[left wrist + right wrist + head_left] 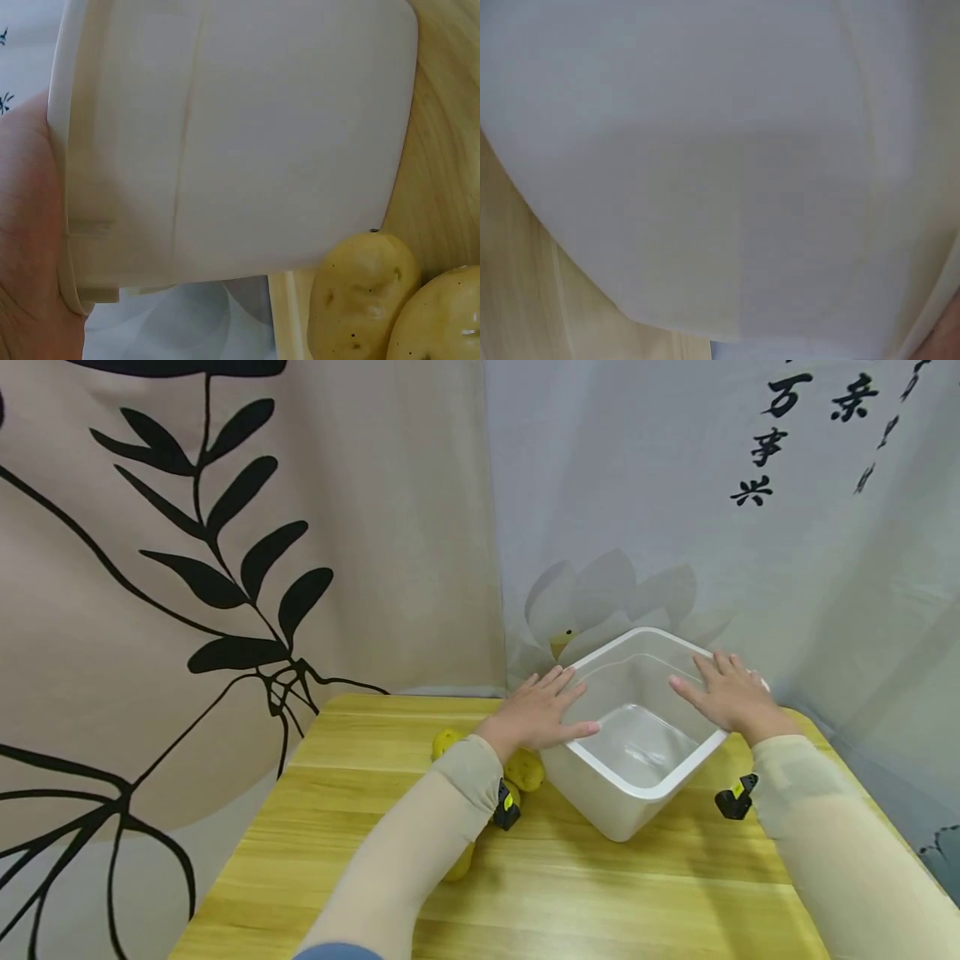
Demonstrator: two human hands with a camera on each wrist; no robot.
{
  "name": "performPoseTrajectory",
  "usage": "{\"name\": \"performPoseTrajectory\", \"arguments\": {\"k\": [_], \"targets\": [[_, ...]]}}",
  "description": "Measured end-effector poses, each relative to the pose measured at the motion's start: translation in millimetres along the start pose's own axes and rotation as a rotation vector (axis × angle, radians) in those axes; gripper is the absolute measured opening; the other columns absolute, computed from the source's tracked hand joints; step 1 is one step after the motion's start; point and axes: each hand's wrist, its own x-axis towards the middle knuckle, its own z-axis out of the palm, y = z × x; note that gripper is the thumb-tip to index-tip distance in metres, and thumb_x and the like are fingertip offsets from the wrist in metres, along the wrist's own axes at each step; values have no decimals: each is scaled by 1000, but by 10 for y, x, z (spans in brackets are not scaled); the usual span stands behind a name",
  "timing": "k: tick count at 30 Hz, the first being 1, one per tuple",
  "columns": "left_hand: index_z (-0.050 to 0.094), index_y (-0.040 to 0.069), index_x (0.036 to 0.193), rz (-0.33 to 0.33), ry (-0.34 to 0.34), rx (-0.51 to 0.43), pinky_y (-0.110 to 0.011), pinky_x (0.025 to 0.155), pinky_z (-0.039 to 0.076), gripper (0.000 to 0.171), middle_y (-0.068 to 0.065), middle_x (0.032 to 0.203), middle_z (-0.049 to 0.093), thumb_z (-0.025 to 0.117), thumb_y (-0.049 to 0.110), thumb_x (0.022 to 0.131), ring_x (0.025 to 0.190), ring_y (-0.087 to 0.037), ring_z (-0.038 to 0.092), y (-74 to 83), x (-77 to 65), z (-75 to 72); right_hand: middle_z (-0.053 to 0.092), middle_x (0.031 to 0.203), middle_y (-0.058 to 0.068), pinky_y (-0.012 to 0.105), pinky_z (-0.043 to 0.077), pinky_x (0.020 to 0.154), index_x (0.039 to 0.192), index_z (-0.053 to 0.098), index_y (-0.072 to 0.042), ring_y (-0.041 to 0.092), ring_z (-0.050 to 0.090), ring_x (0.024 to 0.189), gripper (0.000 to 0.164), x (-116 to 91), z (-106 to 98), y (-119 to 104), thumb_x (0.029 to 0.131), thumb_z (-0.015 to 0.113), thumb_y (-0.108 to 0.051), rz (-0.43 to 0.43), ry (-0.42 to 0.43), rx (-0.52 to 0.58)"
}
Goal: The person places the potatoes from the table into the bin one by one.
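Note:
A white plastic bin (600,802), open at the top, sits turned corner-on near the table's back right. My left hand (536,708) rests on its left rim, fingers straight and spread, thumb reaching over the opening. On the opposite rim lies my right hand (731,697), its fingers likewise extended. In the left wrist view the bin's side wall (255,135) fills most of the picture, with yellow potatoes (364,292) beside its base. The bin's wall (742,187) covers nearly all of the right wrist view, where only a sliver of the hand shows.
Several yellow potatoes (524,769) lie on the wooden table (345,827) left of the bin, partly hidden by my left forearm. Behind the table hang printed cloths (420,527) with plant motifs and black characters. Each wrist wears a small black device (736,797).

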Motion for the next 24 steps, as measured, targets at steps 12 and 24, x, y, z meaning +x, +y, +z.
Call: {"name": "performPoseTrajectory", "arguments": {"k": [12,24], "targets": [[20,27,154,-5,20,-3,-45,116,8,85,-4,161,6,15,79,88,147,-22,0,14,-24,19,-2,152,34,69,-6,103,152,9,2,54,-7,137,93,11,49,6,94,21,-70,22,5,-7],[21,29,154,-17,50,12,-47,116,9,86,-5,161,6,8,80,86,147,-22,1,84,-88,53,-1,153,33,66,-7,106,150,5,8,51,-6,139,96,10,34,18,94,22,-69,25,22,1]]}}
